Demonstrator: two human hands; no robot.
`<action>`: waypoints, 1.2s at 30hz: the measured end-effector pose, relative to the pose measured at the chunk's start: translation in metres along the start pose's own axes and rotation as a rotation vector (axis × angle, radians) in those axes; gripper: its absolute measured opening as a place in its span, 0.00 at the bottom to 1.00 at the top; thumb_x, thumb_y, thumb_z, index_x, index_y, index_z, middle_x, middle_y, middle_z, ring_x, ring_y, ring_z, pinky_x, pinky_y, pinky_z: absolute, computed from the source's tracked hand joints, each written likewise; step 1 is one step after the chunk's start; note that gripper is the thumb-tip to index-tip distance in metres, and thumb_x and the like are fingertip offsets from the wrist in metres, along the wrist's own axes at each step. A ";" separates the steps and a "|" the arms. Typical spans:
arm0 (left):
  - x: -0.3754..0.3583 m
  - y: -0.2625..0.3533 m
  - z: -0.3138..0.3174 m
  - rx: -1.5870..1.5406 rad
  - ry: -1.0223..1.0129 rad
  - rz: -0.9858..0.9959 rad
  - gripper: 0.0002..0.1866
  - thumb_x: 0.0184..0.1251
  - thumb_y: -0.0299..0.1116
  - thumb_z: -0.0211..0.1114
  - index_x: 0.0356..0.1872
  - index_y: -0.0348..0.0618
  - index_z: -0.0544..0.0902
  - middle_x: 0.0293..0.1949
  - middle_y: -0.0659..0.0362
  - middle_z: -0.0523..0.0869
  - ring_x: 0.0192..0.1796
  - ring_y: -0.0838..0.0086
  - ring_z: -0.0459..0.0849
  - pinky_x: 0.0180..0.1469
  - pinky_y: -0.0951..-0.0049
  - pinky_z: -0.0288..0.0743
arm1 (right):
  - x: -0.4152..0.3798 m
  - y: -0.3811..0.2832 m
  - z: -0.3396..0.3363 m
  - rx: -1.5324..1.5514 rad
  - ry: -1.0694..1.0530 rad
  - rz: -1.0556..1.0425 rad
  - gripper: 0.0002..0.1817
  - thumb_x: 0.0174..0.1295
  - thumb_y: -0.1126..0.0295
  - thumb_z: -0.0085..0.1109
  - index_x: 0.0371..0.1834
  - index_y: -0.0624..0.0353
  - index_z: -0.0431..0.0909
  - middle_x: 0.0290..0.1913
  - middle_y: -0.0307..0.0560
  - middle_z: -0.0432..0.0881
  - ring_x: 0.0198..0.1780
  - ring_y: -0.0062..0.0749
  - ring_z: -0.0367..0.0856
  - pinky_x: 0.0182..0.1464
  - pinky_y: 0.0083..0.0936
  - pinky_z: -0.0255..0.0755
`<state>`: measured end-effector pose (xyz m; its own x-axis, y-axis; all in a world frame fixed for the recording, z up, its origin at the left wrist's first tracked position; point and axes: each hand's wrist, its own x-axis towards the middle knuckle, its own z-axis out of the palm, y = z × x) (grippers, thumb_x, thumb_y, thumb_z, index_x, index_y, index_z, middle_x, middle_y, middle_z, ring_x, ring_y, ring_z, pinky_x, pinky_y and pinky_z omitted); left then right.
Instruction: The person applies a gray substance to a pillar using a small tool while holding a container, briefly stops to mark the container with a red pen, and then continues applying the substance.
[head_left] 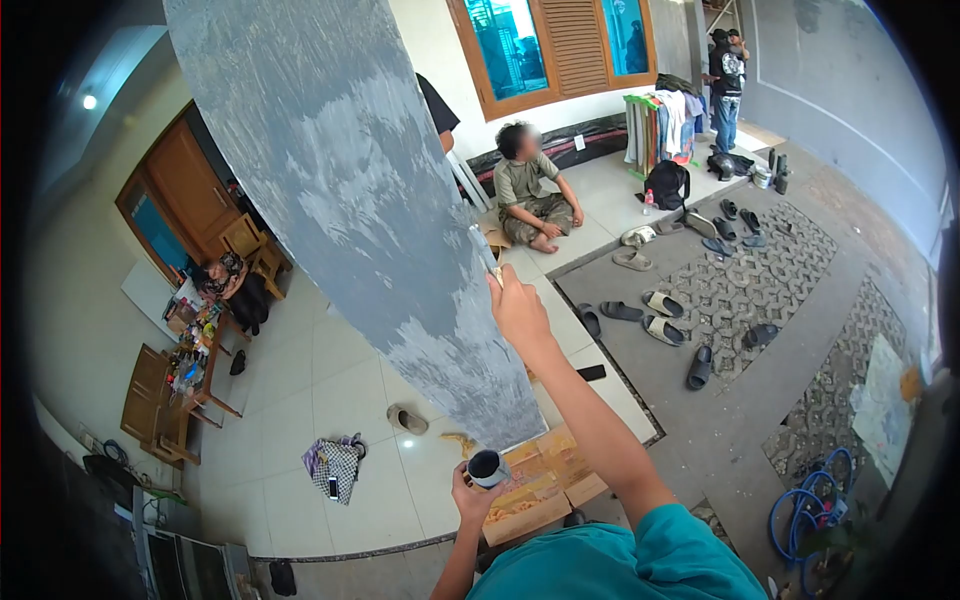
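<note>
My right hand [521, 308] is closed around the handle of a paintbrush [485, 248], which lies against the right edge of a tall pillar [350, 200]. Patchy grey paint covers the pillar, darker in some areas and streaked lighter in others. Lower down, my left hand [469, 497] grips a small cup [488, 468] with dark contents, tilted toward me near the pillar's foot. Flattened cardboard [530, 505] lies on the floor below the cup, with stains on it.
A person [530, 190] sits on the tiles behind the pillar; another person [238, 288] sits by a cluttered table [200, 355]. Sandals [663, 330] are scattered on the paving at right. A phone [592, 373], a checkered cloth [335, 465] and a blue hose [800, 515] lie around.
</note>
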<state>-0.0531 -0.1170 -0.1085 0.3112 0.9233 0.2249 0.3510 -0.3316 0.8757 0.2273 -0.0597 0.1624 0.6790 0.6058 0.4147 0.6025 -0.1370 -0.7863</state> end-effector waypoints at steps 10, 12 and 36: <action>0.003 -0.004 0.002 -0.024 0.015 0.024 0.42 0.33 0.37 0.87 0.53 0.36 0.74 0.44 0.52 0.83 0.44 0.66 0.84 0.47 0.66 0.77 | -0.031 0.037 0.021 0.038 0.018 0.001 0.16 0.74 0.57 0.48 0.43 0.61 0.70 0.28 0.70 0.80 0.35 0.73 0.79 0.35 0.61 0.71; 0.000 -0.003 0.001 -0.012 0.004 0.011 0.42 0.33 0.36 0.87 0.53 0.36 0.74 0.44 0.52 0.83 0.45 0.66 0.84 0.46 0.66 0.77 | -0.027 0.033 0.022 0.051 0.026 0.014 0.16 0.74 0.57 0.48 0.43 0.61 0.70 0.27 0.70 0.80 0.34 0.73 0.79 0.35 0.60 0.72; -0.003 -0.009 0.001 0.016 -0.008 0.043 0.43 0.35 0.35 0.87 0.55 0.34 0.71 0.46 0.51 0.83 0.48 0.67 0.86 0.49 0.66 0.82 | -0.068 0.120 0.057 -0.078 -0.034 -0.007 0.19 0.73 0.52 0.47 0.47 0.60 0.71 0.30 0.68 0.82 0.37 0.68 0.82 0.38 0.57 0.75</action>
<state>-0.0561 -0.1167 -0.1170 0.3335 0.9066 0.2587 0.3512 -0.3742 0.8583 0.2293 -0.0728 0.0134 0.6609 0.6333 0.4027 0.6388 -0.1930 -0.7447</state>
